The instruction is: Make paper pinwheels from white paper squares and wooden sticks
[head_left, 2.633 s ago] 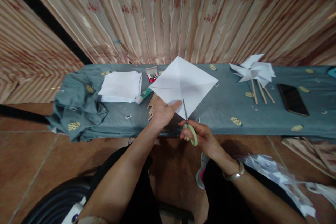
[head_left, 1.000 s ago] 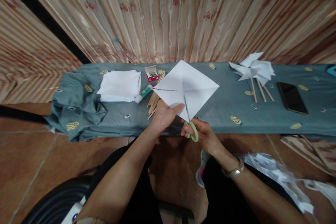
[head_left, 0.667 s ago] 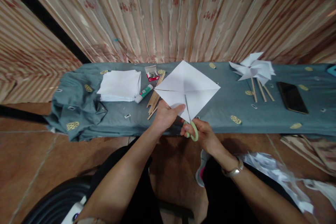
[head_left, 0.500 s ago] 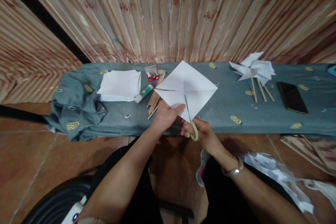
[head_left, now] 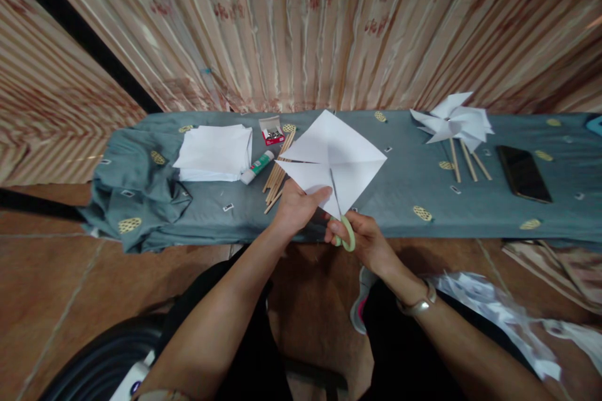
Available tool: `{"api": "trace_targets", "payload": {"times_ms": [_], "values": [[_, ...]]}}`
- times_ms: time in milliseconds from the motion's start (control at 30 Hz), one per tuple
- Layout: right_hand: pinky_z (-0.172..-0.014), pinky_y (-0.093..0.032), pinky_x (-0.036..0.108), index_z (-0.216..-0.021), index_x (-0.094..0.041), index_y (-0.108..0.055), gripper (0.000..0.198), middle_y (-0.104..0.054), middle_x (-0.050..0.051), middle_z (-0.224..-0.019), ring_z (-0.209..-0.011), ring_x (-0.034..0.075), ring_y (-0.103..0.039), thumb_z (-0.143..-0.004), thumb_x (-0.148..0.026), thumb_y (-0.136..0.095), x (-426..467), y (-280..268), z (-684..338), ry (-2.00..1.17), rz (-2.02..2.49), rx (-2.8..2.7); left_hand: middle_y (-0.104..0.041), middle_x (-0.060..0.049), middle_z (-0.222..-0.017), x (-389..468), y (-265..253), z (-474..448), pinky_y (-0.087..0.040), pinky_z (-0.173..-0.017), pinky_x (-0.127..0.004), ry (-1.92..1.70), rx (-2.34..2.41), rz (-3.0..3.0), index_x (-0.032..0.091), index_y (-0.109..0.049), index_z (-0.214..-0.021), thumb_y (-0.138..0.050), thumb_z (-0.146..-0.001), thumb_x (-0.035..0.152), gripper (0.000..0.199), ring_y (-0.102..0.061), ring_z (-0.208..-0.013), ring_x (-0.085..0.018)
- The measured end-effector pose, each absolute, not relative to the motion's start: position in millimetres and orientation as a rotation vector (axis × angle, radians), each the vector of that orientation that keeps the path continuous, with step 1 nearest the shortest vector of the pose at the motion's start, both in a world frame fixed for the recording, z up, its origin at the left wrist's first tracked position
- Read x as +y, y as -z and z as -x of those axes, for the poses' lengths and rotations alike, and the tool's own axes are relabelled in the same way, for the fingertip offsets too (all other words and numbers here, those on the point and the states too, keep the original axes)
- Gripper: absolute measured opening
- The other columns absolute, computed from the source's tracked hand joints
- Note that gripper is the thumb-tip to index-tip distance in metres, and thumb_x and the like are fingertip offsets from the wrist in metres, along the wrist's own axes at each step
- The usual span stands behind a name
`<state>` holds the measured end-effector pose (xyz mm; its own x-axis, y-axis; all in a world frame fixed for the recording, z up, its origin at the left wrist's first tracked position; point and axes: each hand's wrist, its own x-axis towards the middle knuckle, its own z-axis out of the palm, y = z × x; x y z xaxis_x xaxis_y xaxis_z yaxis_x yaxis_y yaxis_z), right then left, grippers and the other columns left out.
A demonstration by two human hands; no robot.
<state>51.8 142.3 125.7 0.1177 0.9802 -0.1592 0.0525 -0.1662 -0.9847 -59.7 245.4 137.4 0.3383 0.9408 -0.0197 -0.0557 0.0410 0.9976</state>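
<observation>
A square of white paper [head_left: 353, 149], turned like a diamond, is held over the cloth-covered table. Fold creases cross at its middle, and a slit runs in from its left corner. My left hand [head_left: 298, 205] grips the lower left edge, thumb on top and fingers hidden beneath. In my right hand [head_left: 364, 233] are scissors [head_left: 348, 235] with light green handles, fingers wrapped round the loops. The dark blade lies along the paper from the near corner toward the middle. How far the blades are apart, I cannot tell.
Left on the table [head_left: 301, 230] lie a paper stack [head_left: 214, 150], a glue stick [head_left: 258, 167], a red box of small metal pieces [head_left: 273, 135] and several wooden sticks [head_left: 277, 180]. Rightward are paper pinwheels [head_left: 454, 122] on sticks and a phone [head_left: 523, 173]. A plastic bag [head_left: 493, 313] lies below.
The paper's right corner has shifted very slightly left. Both hands and the scissors stay nearly in place.
</observation>
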Motion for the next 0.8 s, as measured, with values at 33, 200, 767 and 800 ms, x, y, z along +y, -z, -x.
{"api": "trace_targets", "payload": {"times_ms": [33,200,767,800], "values": [[-0.052,-0.042,0.024,-0.073,-0.018,-0.067,0.044,-0.064,0.002,-0.061,-0.055,0.012,-0.055,-0.075,-0.062,-0.065,142.1,-124.8,-51.7,-1.216,1.415,-1.076,-0.062,-0.001,-0.063,245.3,-137.6,59.7,-0.05,-0.067,-0.026,-0.959,0.922,-1.285,0.015,-0.061,-0.06,-0.071,-0.061,0.021,0.012,-0.059,-0.067,-0.015],[-0.051,-0.043,0.024,-0.079,-0.018,-0.068,0.044,-0.065,0.001,-0.061,-0.053,0.012,-0.055,-0.074,-0.061,-0.066,142.1,-123.8,-51.5,-1.233,1.424,-1.061,-0.063,-0.001,-0.063,245.2,-137.6,59.3,-0.051,-0.067,-0.026,-0.952,0.925,-1.234,0.016,-0.06,-0.06,-0.072,-0.059,0.022,0.014,-0.062,-0.07,-0.017],[-0.056,-0.045,0.024,-0.092,-0.018,-0.064,0.044,-0.067,0.002,-0.072,-0.061,0.012,-0.056,-0.078,-0.06,-0.063,135.9,-120.6,-58.6,-1.417,1.382,-1.147,-0.072,-0.004,-0.081,261.5,-138.0,66.4,-0.051,-0.074,-0.029,-1.055,0.934,-1.122,0.013,-0.069,-0.083,-0.078,-0.053,0.022,0.033,-0.064,-0.072,-0.016],[-0.056,-0.044,0.023,-0.091,-0.018,-0.064,0.042,-0.067,0.001,-0.072,-0.061,0.011,-0.056,-0.078,-0.059,-0.064,134.4,-120.3,-61.1,-1.46,1.381,-1.162,-0.072,-0.004,-0.082,264.6,-138.9,68.7,-0.051,-0.074,-0.029,-1.067,0.949,-1.113,0.013,-0.069,-0.083,-0.078,-0.053,0.022,0.032,-0.065,-0.073,-0.017]]}}
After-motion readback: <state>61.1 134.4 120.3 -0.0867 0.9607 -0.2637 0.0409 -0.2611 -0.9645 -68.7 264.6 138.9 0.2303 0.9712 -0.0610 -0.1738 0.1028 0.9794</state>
